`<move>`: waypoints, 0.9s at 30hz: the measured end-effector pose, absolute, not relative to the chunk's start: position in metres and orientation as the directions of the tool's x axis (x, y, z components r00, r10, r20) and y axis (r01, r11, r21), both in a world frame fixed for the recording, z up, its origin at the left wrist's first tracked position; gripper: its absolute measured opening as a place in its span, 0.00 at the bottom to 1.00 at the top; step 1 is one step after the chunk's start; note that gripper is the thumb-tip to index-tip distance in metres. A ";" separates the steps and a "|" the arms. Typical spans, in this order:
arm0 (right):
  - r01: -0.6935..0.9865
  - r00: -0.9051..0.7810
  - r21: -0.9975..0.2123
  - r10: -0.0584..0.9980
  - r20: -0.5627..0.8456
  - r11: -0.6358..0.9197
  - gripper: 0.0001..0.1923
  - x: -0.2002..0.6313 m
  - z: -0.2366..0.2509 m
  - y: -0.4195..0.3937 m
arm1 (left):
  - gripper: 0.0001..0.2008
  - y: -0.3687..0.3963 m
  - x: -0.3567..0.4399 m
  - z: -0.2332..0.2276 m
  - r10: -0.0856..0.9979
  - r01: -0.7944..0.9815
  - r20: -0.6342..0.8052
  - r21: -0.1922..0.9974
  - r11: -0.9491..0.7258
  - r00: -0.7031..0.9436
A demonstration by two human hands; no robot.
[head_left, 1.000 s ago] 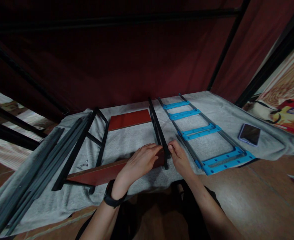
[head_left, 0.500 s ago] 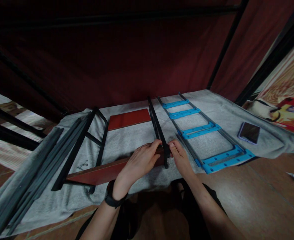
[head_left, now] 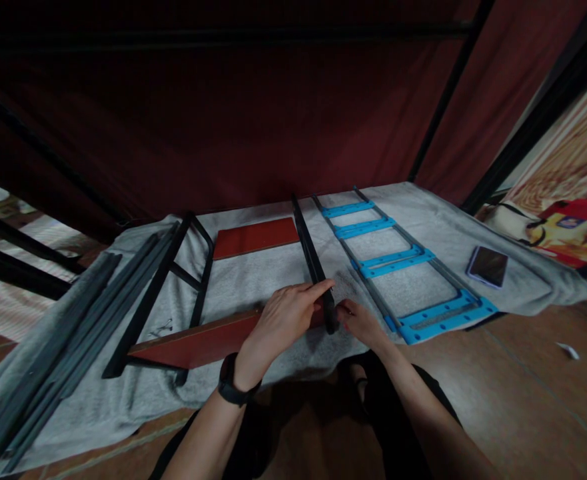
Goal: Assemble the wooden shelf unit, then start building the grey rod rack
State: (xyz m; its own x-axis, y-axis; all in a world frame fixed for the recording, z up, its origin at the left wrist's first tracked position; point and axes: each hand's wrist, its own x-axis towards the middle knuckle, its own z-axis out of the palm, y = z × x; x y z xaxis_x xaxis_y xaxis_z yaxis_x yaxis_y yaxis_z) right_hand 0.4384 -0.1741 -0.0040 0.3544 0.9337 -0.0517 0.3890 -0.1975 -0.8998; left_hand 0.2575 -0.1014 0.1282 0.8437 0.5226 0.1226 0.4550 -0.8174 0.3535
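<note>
Where gray cloth (head_left: pixel 443 233) covers the floor (head_left: pixel 518 380), our left hand (head_left: pixel 282 319), fingers together, touches the red board (head_left: pixel 188 347) and black frame (head_left: pixel 313 257); we can't tell if our curled right hand (head_left: pixel 362 323) pinches anything.

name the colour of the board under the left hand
The board is reddish brown, clearest in the head view.

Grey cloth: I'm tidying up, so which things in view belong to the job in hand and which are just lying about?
Likely the job:
right black frame, left hand and right hand at it
near red board, under the left hand
left black frame, at that board's other end

Apparently lying about:
phone
white scrap
grey poles, blue-barred frame (untouched, roles unclear)
</note>
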 end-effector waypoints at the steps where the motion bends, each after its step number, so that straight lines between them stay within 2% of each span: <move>1: 0.396 0.318 -0.889 0.943 -0.101 -0.229 0.10 0.438 -0.007 -0.175 | 0.27 -0.100 0.257 0.129 0.529 0.456 0.127 0.365 -0.811 0.839; 3: 0.374 0.265 -0.881 0.943 -0.200 -0.292 0.10 0.435 -0.011 -0.177 | 0.27 -0.099 0.257 0.130 0.534 0.457 0.126 0.378 -0.805 0.836; 6: 0.296 0.272 -0.894 0.927 -0.260 -0.338 0.08 0.428 -0.016 -0.176 | 0.27 -0.097 0.256 0.130 0.535 0.456 0.128 0.382 -0.803 0.835; 11: 0.148 0.304 -0.939 0.918 -0.256 -0.311 0.06 0.422 -0.024 -0.176 | 0.27 -0.095 0.255 0.131 0.543 0.453 0.141 0.403 -0.795 0.828; 14: 0.214 0.299 -0.937 0.931 -0.209 -0.278 0.07 0.421 -0.026 -0.177 | 0.26 -0.094 0.254 0.133 0.537 0.444 0.137 0.415 -0.794 0.832; 20: 0.447 0.308 -0.863 0.946 -0.100 -0.237 0.06 0.420 -0.022 -0.176 | 0.27 -0.094 0.252 0.134 0.576 0.472 0.132 0.441 -0.763 0.807; 23: 0.486 0.297 -0.836 0.948 -0.116 -0.255 0.07 0.419 -0.021 -0.174 | 0.27 -0.094 0.252 0.133 0.576 0.472 0.127 0.446 -0.761 0.808; 27: 0.519 0.277 -0.830 0.959 -0.063 -0.204 0.11 0.418 -0.024 -0.173 | 0.27 -0.095 0.253 0.132 0.566 0.464 0.132 0.440 -0.769 0.814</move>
State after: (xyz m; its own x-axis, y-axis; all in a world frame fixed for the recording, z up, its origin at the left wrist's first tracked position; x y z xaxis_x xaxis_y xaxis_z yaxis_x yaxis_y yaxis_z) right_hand 0.4177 -0.1733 -0.0239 0.2767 0.9589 -0.0625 0.5190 -0.2039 -0.8301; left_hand 0.2526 -0.0946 0.1319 0.8136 0.5663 0.1320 0.4638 -0.7689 0.4402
